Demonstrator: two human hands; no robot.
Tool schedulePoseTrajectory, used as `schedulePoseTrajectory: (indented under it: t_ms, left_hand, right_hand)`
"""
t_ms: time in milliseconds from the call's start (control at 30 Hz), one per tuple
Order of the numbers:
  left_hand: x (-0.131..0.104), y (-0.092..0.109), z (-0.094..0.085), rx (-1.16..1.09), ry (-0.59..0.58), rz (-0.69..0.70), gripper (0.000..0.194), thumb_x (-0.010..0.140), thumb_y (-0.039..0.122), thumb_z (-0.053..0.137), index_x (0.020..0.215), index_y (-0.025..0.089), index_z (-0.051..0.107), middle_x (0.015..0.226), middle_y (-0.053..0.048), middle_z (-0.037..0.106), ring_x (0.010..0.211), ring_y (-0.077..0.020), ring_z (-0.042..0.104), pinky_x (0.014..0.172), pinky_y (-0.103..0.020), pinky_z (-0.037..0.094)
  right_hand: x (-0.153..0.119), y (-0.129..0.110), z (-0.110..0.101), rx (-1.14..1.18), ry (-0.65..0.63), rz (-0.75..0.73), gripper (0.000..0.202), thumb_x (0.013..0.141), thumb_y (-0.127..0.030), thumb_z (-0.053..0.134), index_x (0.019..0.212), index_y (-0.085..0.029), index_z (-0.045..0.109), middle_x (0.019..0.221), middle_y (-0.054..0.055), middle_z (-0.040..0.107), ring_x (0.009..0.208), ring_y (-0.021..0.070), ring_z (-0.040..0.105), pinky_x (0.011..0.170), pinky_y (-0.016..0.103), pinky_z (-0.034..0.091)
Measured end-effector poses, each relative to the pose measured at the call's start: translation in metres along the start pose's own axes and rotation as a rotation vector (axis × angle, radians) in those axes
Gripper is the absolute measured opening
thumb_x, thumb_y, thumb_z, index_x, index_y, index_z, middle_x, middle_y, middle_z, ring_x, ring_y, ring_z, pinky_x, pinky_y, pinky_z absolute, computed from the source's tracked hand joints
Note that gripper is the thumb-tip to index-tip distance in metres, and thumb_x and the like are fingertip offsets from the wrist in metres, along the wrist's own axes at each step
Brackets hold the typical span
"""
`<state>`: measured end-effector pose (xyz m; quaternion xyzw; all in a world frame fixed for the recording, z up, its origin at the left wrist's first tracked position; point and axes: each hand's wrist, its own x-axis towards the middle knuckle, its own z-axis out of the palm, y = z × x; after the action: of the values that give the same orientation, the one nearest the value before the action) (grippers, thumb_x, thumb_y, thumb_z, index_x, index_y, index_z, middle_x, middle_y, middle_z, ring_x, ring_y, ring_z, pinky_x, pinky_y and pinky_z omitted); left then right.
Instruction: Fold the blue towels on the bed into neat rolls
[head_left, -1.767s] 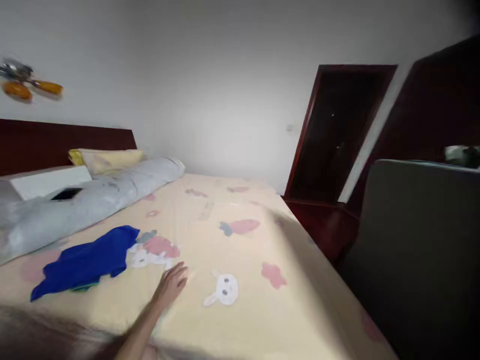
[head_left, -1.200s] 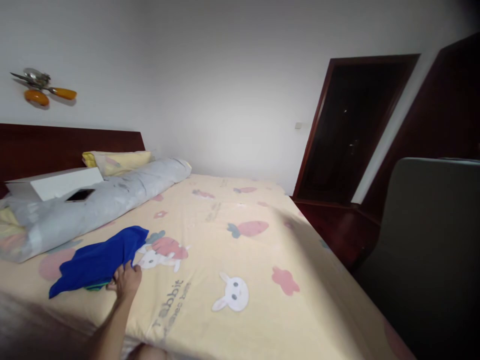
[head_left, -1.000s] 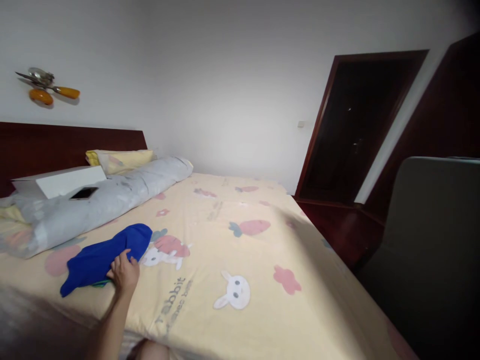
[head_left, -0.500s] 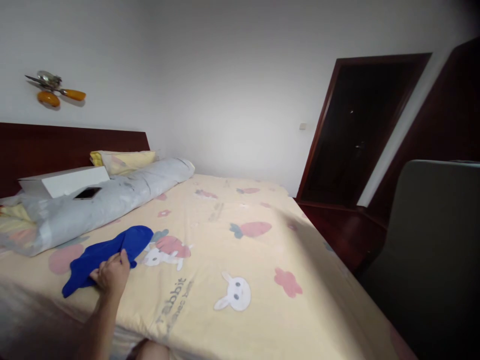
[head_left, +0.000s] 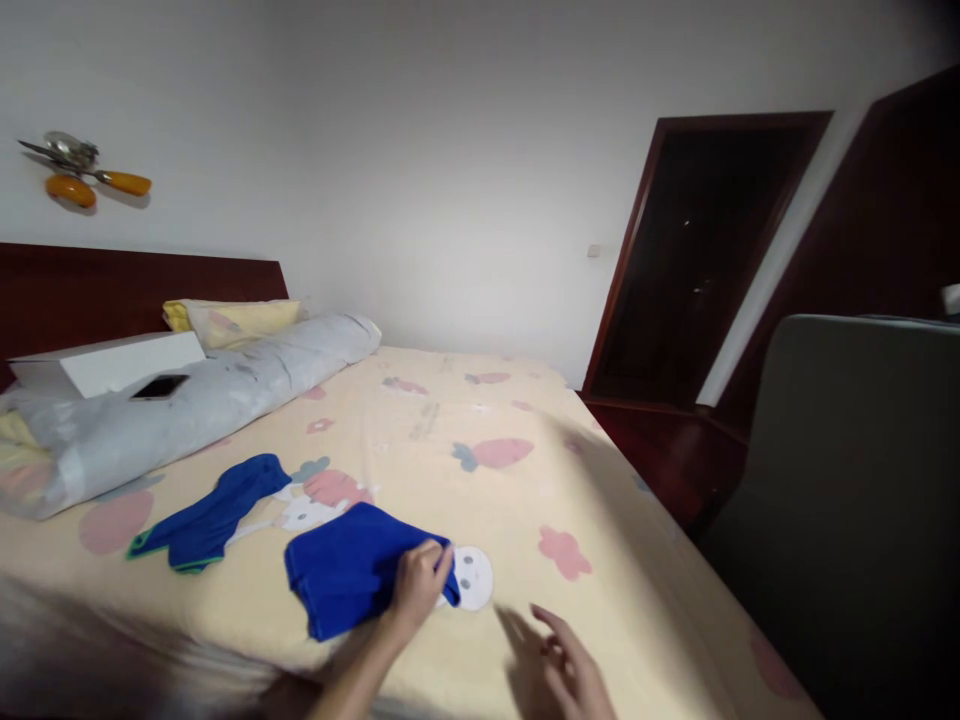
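Observation:
My left hand is closed on the right end of a blue cloth, which lies loosely spread near the front of the bed. Left of it a second blue garment with green edging lies crumpled on the patterned sheet, apart from the first. My right hand is at the bottom, right of the held cloth, over the sheet with its fingers apart and nothing in them.
A rolled grey quilt bears a phone and lies beside a white box. Behind are a yellow pillow and dark headboard. A dark chair back stands right, a door beyond.
My left hand has moved right and now grips a blue cloth there. The green-edged garment lies uncovered at the left. My right hand has come into view.

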<state>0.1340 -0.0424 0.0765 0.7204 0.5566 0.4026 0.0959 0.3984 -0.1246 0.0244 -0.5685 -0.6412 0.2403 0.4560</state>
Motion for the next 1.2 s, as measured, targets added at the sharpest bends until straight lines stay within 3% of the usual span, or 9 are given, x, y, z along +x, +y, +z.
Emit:
schedulePoseTrajectory:
  t_ms: [67,200,300,433,533,633,767,967,1200]
  left_hand:
    - [-0.014,0.028,0.023,-0.072,-0.083,0.055,0.046,0.096,0.039,0.038,0.062,0.023,0.064,0.067,-0.007,0.067,0.062,-0.0168,0.061,0.062,-0.027,0.042]
    - [-0.032,0.044,0.027,-0.298,-0.288,0.181,0.042,0.098,0.038,0.038,0.077,0.023,0.071,0.079,-0.007,0.071,0.075,-0.0182,0.064,0.072,-0.028,0.046]
    - [-0.03,0.01,0.004,-0.26,-0.154,0.105,0.036,0.096,0.036,0.04,0.094,0.024,0.073,0.097,-0.009,0.073,0.098,-0.0218,0.064,0.091,-0.033,0.045]
    - [-0.019,-0.059,-0.03,0.285,0.132,-0.361,0.034,0.089,0.031,0.048,0.114,0.018,0.068,0.123,-0.017,0.064,0.121,-0.0331,0.051,0.102,-0.049,0.036]
    - [-0.019,-0.088,-0.041,0.476,0.043,-0.511,0.033,0.087,0.035,0.051,0.112,0.019,0.066,0.123,-0.016,0.062,0.121,-0.0337,0.049,0.098,-0.049,0.036]
    - [-0.025,-0.095,-0.036,0.419,-0.103,-0.398,0.022,0.087,0.036,0.052,0.091,0.023,0.069,0.103,-0.009,0.068,0.109,-0.0279,0.057,0.093,-0.041,0.04]
    - [-0.029,-0.081,-0.018,0.246,-0.091,-0.319,0.012,0.082,0.025,0.051,0.077,0.024,0.062,0.084,-0.005,0.067,0.089,-0.0226,0.062,0.083,-0.032,0.044]
    - [-0.029,-0.023,0.005,-0.378,-0.129,-0.173,0.013,0.081,0.035,0.054,0.085,0.025,0.061,0.084,-0.003,0.07,0.082,-0.0196,0.065,0.077,-0.028,0.05]
    - [-0.038,0.003,-0.001,-0.648,-0.344,-0.267,0.031,0.077,0.043,0.06,0.086,0.018,0.076,0.081,-0.007,0.075,0.084,-0.0241,0.068,0.078,-0.032,0.053]
  right_hand:
    - [0.017,-0.028,0.039,0.144,-0.14,-0.079,0.061,0.072,-0.038,0.059,0.132,-0.024,0.056,0.105,0.009,0.071,0.081,0.0244,0.067,0.075,0.037,0.057]
    - [0.031,-0.056,0.068,0.26,-0.068,-0.105,0.045,0.069,-0.027,0.063,0.114,-0.022,0.065,0.103,0.008,0.07,0.09,0.026,0.066,0.081,0.036,0.053]
    - [0.033,-0.056,0.054,0.279,-0.024,-0.034,0.024,0.069,-0.025,0.065,0.091,-0.02,0.069,0.082,0.006,0.071,0.074,0.0248,0.066,0.068,0.032,0.052]
    - [0.039,-0.034,0.02,0.294,0.094,-0.04,0.023,0.068,-0.024,0.065,0.091,-0.019,0.069,0.095,0.009,0.071,0.088,0.027,0.066,0.077,0.033,0.052]
    - [0.045,-0.005,-0.004,0.165,0.151,0.043,0.039,0.06,-0.024,0.065,0.099,-0.021,0.07,0.107,0.012,0.071,0.102,0.0333,0.064,0.088,0.041,0.051]
    - [0.045,0.013,-0.016,-0.13,0.239,0.158,0.058,0.056,-0.024,0.058,0.113,-0.025,0.068,0.123,0.015,0.064,0.117,0.0429,0.055,0.091,0.058,0.045]
    - [0.037,-0.013,0.001,-0.218,0.287,-0.012,0.055,0.07,-0.028,0.053,0.124,-0.029,0.062,0.139,0.013,0.052,0.125,0.0421,0.048,0.092,0.062,0.041]
    - [0.04,-0.089,0.066,0.216,-0.19,-0.105,0.031,0.088,-0.044,0.051,0.094,-0.022,0.072,0.094,0.009,0.072,0.088,0.0249,0.066,0.08,0.034,0.049]
    - [0.046,-0.08,0.097,0.246,-0.11,0.09,0.038,0.074,-0.053,0.067,0.06,-0.018,0.058,0.057,0.001,0.059,0.057,0.0156,0.051,0.056,0.026,0.036]
